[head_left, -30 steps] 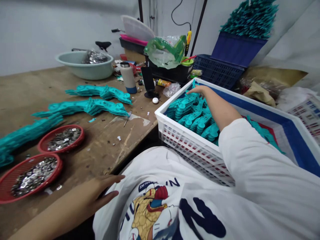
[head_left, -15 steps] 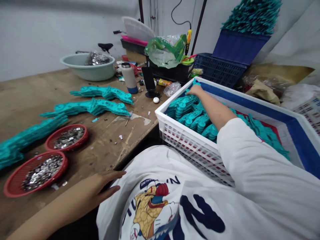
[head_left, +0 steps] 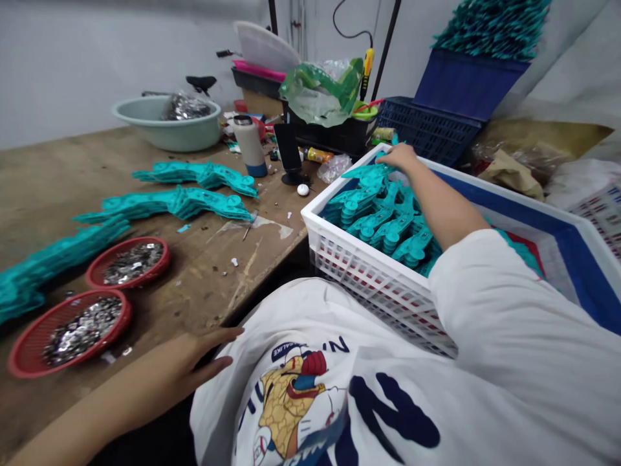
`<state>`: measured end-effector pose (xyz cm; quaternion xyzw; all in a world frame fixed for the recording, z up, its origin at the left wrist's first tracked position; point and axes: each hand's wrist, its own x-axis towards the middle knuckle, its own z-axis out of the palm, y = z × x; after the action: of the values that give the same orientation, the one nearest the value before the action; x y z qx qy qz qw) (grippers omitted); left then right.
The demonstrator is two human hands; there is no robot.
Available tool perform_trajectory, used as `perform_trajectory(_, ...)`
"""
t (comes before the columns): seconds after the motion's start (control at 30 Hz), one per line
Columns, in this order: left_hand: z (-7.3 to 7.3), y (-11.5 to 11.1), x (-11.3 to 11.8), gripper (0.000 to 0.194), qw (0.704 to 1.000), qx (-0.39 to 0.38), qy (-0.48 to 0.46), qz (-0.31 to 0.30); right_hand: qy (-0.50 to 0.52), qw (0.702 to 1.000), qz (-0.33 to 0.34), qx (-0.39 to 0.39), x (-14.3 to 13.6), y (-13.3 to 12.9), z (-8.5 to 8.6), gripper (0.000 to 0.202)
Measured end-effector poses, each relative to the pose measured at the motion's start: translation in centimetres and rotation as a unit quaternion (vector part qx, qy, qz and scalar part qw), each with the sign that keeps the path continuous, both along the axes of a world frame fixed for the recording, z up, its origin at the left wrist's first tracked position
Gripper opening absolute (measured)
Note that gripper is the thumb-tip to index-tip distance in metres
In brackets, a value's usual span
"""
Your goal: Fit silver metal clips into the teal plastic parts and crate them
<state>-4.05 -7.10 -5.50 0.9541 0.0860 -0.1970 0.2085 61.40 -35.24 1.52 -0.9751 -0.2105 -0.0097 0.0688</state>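
Observation:
My right hand [head_left: 398,157] is at the far left corner of a white crate [head_left: 361,252], its fingers closed on teal plastic pieces [head_left: 371,175]. Below it in the crate, more teal pieces [head_left: 383,223] lie in overlapping stacks. My left hand [head_left: 206,356] rests by the table edge against the white shirt, fingers apart and holding nothing. On the table, rows of teal pieces [head_left: 177,202] lie behind two red baskets [head_left: 129,262] of small metal parts.
A pale green basin [head_left: 167,126], a bottle [head_left: 250,145] and a phone on a stand [head_left: 288,154] stand at the back of the table. Behind the crate are a dark blue basket [head_left: 427,129] and a purple bin [head_left: 468,84] heaped with teal pieces.
My right hand has moved slightly up and to the right, and teal pieces beneath it now stick out to the left. My left hand has barely moved.

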Motion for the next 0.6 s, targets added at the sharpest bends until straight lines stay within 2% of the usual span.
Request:
perform_trajectory(0.07,-0.2,0.2,0.0,0.056,0.999,-0.024,0.019,0.013,-0.003,0.999,-0.044,0.000,0.2,-2.9,0.7,0.062)
perform_trajectory(0.13,-0.4,0.5,0.1,0.055,0.999,-0.032,0.020,0.022,0.016,0.997,-0.074,0.015,-0.2,-5.8,0.2,0.063)
perform_trajectory(0.2,-0.4,0.6,0.2,0.055,0.999,-0.038,0.026,0.026,0.044,0.995,-0.090,0.025,-1.3,-8.1,-1.5,0.068)
perform_trajectory(0.27,-0.3,0.4,0.3,0.056,0.998,-0.034,0.034,0.030,0.054,0.995,-0.082,0.012,-2.7,-9.2,-4.1,0.070)
perform_trajectory(0.37,-0.2,0.0,0.3,0.059,0.999,-0.026,0.039,0.028,0.058,0.997,-0.054,-0.012,-4.6,-8.8,-7.9,0.067)
perform_trajectory(0.43,-0.6,0.0,0.0,0.060,0.999,-0.025,0.039,0.021,0.068,0.996,-0.049,-0.007,-5.3,-7.8,-9.6,0.069)
perform_trajectory(0.5,-1.3,0.2,-0.4,0.059,0.999,-0.022,0.026,0.026,0.070,0.996,-0.048,-0.003,-5.4,-6.7,-10.4,0.074)
perform_trajectory(0.6,-1.7,0.0,-0.6,0.058,0.999,-0.016,0.009,0.043,0.070,0.997,-0.040,-0.011,-5.9,-5.4,-10.6,0.079)
